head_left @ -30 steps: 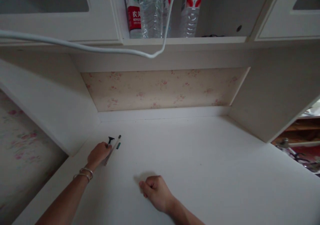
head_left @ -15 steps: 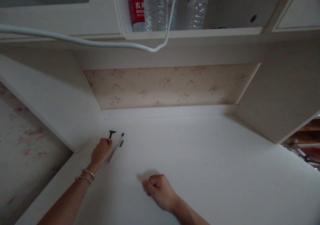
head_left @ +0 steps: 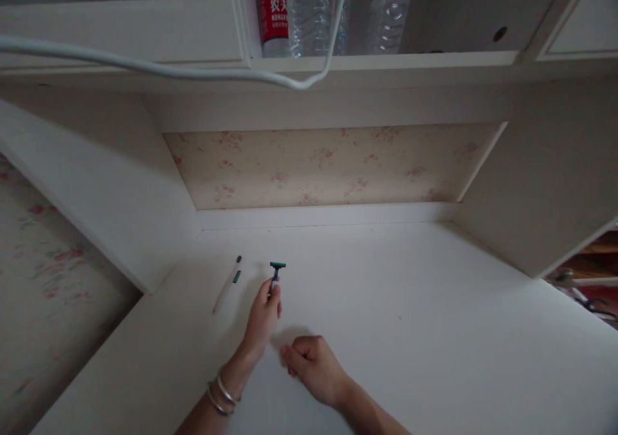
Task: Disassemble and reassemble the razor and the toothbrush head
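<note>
My left hand (head_left: 264, 311) is closed around the handle of a razor (head_left: 277, 271), its dark green head pointing away from me above the white tabletop. Two silver bangles circle that wrist. My right hand (head_left: 313, 365) rests on the tabletop as a loose fist, just right of and nearer than the left; nothing shows in it. Left of the razor lies a thin pale stick with a dark tip (head_left: 226, 286), perhaps a toothbrush. A small dark green piece (head_left: 236, 277) lies close beside the stick.
White tabletop (head_left: 386, 274) runs between side panels (head_left: 535, 184). Overhead, a shelf (head_left: 458, 59) holds several plastic bottles (head_left: 390, 20). A white cable (head_left: 203, 73) hangs across the upper view. Floral wallpaper (head_left: 313, 168) covers the back wall.
My left hand has moved right with the razor, away from the stick and green piece, toward my right hand. The right hand stays nearly where it was, still closed.
</note>
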`<act>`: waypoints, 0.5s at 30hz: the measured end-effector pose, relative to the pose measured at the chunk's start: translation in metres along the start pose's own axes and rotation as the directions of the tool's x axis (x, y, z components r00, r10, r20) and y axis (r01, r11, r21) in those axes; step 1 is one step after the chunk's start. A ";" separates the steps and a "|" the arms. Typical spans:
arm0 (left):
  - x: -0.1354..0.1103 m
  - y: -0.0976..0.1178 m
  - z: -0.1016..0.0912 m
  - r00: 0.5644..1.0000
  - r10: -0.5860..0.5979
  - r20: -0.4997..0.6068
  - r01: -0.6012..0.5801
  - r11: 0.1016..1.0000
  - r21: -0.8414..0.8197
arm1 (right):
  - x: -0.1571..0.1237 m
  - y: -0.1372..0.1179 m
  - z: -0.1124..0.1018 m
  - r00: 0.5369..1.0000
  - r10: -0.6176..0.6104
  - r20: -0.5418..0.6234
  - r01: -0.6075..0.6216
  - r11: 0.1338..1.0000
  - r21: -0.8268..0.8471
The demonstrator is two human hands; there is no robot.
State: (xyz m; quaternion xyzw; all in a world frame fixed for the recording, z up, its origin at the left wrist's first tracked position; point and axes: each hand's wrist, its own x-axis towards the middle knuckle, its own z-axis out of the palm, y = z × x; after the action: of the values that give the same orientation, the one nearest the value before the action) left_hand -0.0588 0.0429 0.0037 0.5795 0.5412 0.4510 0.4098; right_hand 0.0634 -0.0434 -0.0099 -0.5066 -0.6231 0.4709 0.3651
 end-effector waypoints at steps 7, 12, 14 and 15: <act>-0.022 0.012 0.038 0.979 -0.105 0.174 0.163 0.918 -0.362 | 0.004 0.005 0.000 0.990 0.059 -0.128 -0.027 0.972 0.234; -0.037 0.013 0.043 0.968 -0.090 0.234 0.188 0.878 -0.440 | 0.011 0.011 -0.014 0.945 0.066 -0.320 0.067 0.920 0.387; -0.042 0.017 0.044 0.967 -0.041 0.252 0.143 0.905 -0.400 | 0.014 0.010 -0.022 0.907 0.095 -0.410 0.109 0.888 0.448; -0.043 0.019 0.045 0.966 -0.010 0.260 0.112 0.918 -0.381 | 0.015 0.010 -0.026 0.889 0.109 -0.445 0.130 0.872 0.473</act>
State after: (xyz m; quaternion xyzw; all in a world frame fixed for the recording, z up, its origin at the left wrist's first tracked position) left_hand -0.0111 -0.0010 0.0074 0.5210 0.4009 0.4597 0.5971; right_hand 0.0871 -0.0225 -0.0118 -0.4901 -0.3823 0.4785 0.6203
